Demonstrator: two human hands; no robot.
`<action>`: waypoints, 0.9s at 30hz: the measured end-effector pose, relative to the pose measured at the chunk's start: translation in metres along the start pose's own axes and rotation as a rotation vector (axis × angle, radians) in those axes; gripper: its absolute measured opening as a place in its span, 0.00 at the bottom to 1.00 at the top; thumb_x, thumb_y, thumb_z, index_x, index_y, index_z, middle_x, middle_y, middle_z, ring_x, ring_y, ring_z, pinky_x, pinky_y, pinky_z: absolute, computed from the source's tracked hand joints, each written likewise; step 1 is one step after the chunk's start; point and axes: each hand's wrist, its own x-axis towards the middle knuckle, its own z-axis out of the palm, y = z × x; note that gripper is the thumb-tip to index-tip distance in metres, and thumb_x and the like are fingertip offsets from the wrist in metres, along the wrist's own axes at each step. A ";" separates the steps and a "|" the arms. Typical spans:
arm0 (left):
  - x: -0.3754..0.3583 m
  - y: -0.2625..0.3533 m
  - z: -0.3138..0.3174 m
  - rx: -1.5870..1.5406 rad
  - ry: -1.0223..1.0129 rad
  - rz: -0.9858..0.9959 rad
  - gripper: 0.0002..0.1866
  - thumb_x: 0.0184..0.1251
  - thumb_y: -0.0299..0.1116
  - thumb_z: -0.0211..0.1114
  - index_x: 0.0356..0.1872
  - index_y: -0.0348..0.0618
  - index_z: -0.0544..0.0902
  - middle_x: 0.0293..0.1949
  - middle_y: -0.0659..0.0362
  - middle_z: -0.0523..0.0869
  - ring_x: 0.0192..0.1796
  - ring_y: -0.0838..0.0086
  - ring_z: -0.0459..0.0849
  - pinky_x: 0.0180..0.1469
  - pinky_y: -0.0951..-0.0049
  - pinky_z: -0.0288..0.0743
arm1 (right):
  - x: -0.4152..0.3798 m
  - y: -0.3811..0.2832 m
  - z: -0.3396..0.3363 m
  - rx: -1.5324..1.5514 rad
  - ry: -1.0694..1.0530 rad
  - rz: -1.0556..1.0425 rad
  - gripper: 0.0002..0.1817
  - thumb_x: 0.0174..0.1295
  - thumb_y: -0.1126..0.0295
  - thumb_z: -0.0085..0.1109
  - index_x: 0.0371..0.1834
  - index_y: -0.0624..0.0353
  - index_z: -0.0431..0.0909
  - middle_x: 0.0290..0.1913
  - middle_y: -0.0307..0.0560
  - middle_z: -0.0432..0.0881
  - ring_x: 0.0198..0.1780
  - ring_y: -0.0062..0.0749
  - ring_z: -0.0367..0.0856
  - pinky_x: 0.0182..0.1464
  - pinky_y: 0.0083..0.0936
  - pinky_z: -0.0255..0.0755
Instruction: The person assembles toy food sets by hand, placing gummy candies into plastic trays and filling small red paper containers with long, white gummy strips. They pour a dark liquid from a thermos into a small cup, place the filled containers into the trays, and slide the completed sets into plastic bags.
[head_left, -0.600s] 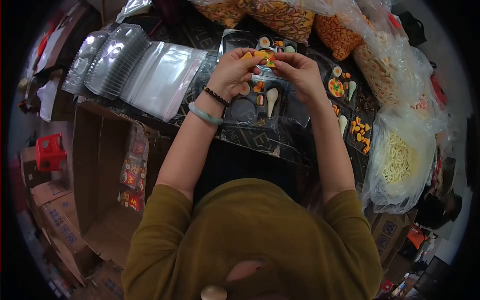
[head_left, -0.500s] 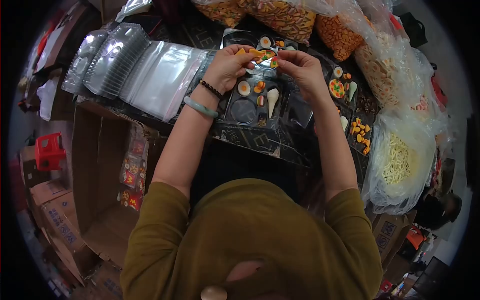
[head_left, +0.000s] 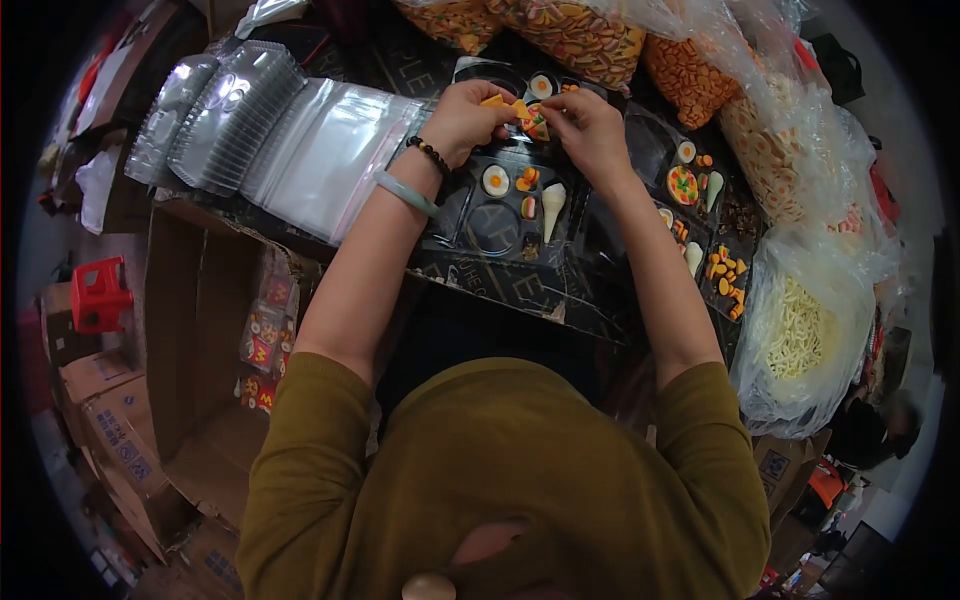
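Note:
My left hand [head_left: 468, 122] is closed on small orange-yellow pieces [head_left: 521, 108] above a clear plastic tray. Close to its fingertips lies a pizza-like piece [head_left: 535, 124]. My right hand [head_left: 590, 130] hovers just right of that piece, thumb and fingers close together; whether it holds anything is too small to tell. Below the hands, another clear tray [head_left: 462, 215] bears a fried-egg piece [head_left: 495, 181], orange pieces [head_left: 527, 179] and a white cone-shaped piece [head_left: 552, 208]. More trays at the right hold a pizza piece [head_left: 682, 185] and orange pieces [head_left: 725, 270].
Clear bags [head_left: 330, 150] and stacked plastic shells [head_left: 235, 120] lie at the left. Bulk bags of orange pieces [head_left: 688, 78] and a bag of pale strands [head_left: 797, 325] line the right. An open cardboard box [head_left: 190, 340] stands at lower left, near a red stool [head_left: 101, 295].
My right hand has drawn slightly away from my left, and the pizza-like piece beside it shows more fully. The view has shifted a little, so the trays appear farther right.

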 end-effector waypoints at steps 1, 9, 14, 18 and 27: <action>0.000 0.001 0.001 -0.004 -0.013 0.001 0.08 0.63 0.25 0.65 0.43 0.37 0.81 0.32 0.60 0.85 0.25 0.83 0.79 0.24 0.85 0.68 | 0.001 -0.002 0.003 0.151 -0.006 0.098 0.10 0.59 0.69 0.63 0.41 0.60 0.84 0.38 0.49 0.87 0.39 0.30 0.86 0.42 0.26 0.76; 0.012 -0.012 0.014 0.576 0.095 0.314 0.10 0.53 0.31 0.73 0.33 0.36 0.84 0.30 0.52 0.86 0.30 0.65 0.85 0.34 0.70 0.77 | -0.001 0.007 -0.015 0.266 -0.085 0.174 0.07 0.62 0.73 0.62 0.41 0.61 0.81 0.36 0.40 0.84 0.35 0.19 0.80 0.37 0.20 0.73; 0.017 -0.013 0.024 0.875 0.186 0.404 0.14 0.43 0.34 0.77 0.30 0.37 0.85 0.32 0.47 0.86 0.39 0.55 0.85 0.42 0.63 0.79 | -0.008 0.024 -0.011 -0.145 -0.028 -0.280 0.08 0.55 0.78 0.63 0.38 0.59 0.82 0.39 0.46 0.83 0.40 0.36 0.83 0.40 0.28 0.76; 0.021 -0.010 0.016 0.863 0.120 0.376 0.15 0.44 0.33 0.78 0.32 0.38 0.85 0.33 0.51 0.87 0.37 0.63 0.87 0.41 0.69 0.79 | -0.014 0.021 -0.015 -0.108 0.005 -0.345 0.05 0.55 0.78 0.59 0.34 0.57 0.82 0.35 0.46 0.81 0.41 0.44 0.81 0.44 0.34 0.75; 0.021 -0.009 0.013 0.821 0.106 0.342 0.16 0.43 0.32 0.78 0.33 0.37 0.84 0.32 0.52 0.87 0.37 0.67 0.87 0.42 0.71 0.79 | -0.009 0.007 -0.016 -0.289 -0.080 -0.180 0.08 0.53 0.69 0.63 0.36 0.58 0.83 0.35 0.48 0.83 0.39 0.44 0.82 0.42 0.35 0.76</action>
